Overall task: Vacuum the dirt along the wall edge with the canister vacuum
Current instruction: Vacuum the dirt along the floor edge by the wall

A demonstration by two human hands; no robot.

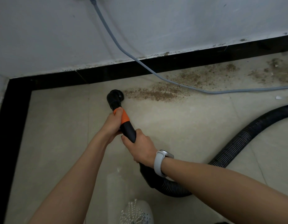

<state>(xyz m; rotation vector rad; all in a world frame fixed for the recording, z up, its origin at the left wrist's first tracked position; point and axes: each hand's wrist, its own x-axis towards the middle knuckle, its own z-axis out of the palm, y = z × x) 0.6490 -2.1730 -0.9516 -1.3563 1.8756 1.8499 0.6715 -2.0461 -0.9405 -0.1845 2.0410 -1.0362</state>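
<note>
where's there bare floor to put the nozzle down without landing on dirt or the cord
Bare tile lies left of the nozzle, toward the corner skirting, and between the hands and the hose. Right of the nozzle is crowded: dirt and the grey cord run along the wall.

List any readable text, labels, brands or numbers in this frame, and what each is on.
None readable.
Vacuum nozzle and its orange band: no lettering visible.
Watch on the right hand: face turned away, nothing legible.
Hose, grey cable, shoe: no markings.
</note>
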